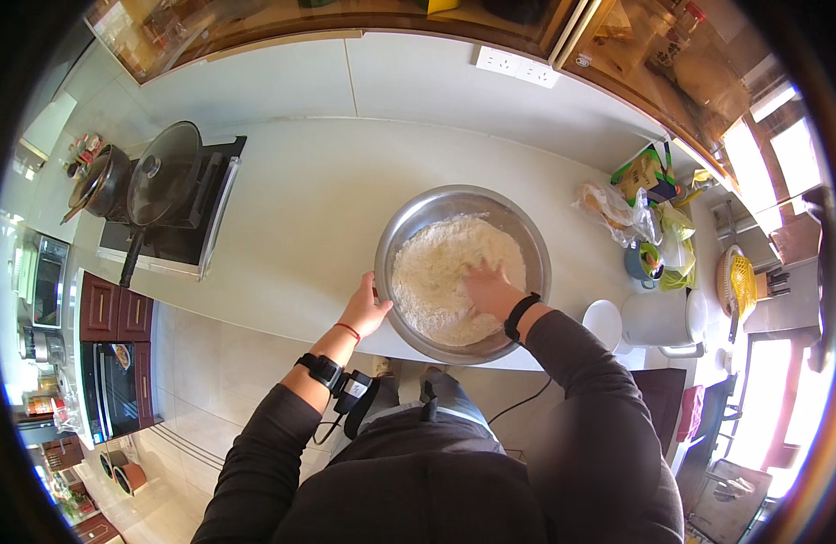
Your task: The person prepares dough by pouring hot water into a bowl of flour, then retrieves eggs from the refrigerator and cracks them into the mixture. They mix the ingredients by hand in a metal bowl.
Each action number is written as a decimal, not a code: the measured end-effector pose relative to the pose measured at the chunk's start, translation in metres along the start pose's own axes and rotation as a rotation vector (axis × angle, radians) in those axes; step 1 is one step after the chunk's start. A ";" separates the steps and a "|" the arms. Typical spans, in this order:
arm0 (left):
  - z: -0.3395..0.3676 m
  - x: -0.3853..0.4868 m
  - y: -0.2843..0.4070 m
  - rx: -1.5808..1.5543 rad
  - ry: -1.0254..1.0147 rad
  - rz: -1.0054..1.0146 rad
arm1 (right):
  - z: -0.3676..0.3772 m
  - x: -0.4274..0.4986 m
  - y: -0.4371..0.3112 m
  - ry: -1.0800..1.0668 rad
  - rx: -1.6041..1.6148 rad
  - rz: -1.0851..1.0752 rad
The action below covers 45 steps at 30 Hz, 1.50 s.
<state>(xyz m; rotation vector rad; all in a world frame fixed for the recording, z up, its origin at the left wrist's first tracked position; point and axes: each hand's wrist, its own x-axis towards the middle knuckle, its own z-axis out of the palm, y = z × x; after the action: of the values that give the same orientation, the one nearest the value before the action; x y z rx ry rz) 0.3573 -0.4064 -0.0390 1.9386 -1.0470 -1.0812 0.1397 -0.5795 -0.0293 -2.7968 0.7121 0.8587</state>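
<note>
A wide stainless steel bowl (pixel 452 198) stands at the front edge of the pale countertop. It holds a heap of white, powdery flour (pixel 428 262), uneven and clumped in places. My left hand (pixel 365 306) holds the bowl's left rim, thumb at the edge and the other fingers partly hidden. Inside the bowl, my right hand (pixel 491 289) is pressed into the right part of the flour. Its fingers are spread, and their tips are partly sunk in the flour.
Left on the countertop, a lidded frying pan (pixel 163 177) sits on a cooktop (pixel 217 204) beside a dark pot (pixel 108 180). At right are a white bowl (pixel 602 325), a white pitcher (pixel 656 318), a blue cup (pixel 640 264) and plastic bags (pixel 622 211). Glass-fronted cabinets (pixel 336 17) hang above.
</note>
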 end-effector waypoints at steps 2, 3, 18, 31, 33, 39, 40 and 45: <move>0.001 0.001 -0.003 0.024 0.028 0.024 | 0.009 0.009 0.006 -0.012 0.058 0.063; 0.001 0.001 -0.003 0.002 0.020 0.018 | 0.015 0.013 0.007 -0.023 0.089 0.112; 0.003 0.004 -0.008 -0.009 0.016 0.021 | 0.005 0.055 0.019 0.192 0.543 0.120; 0.001 0.001 0.001 -0.073 -0.005 -0.009 | 0.008 0.018 -0.042 -0.138 0.641 -0.391; 0.002 0.002 0.000 -0.085 0.000 -0.012 | -0.001 0.000 -0.050 -0.121 0.562 -0.456; 0.001 0.003 -0.004 -0.053 -0.019 -0.052 | 0.000 -0.020 -0.015 0.023 -0.178 -0.480; 0.001 0.004 -0.005 -0.057 -0.021 -0.045 | 0.001 -0.015 -0.005 0.008 -0.287 -0.433; 0.004 0.008 -0.017 -0.015 -0.003 -0.030 | -0.007 0.014 0.042 0.088 -0.146 -0.092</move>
<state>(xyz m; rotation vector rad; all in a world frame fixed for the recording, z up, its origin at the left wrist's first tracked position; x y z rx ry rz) 0.3617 -0.4063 -0.0577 1.9472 -1.0118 -1.1062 0.1332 -0.6243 -0.0305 -2.9860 0.5477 0.8072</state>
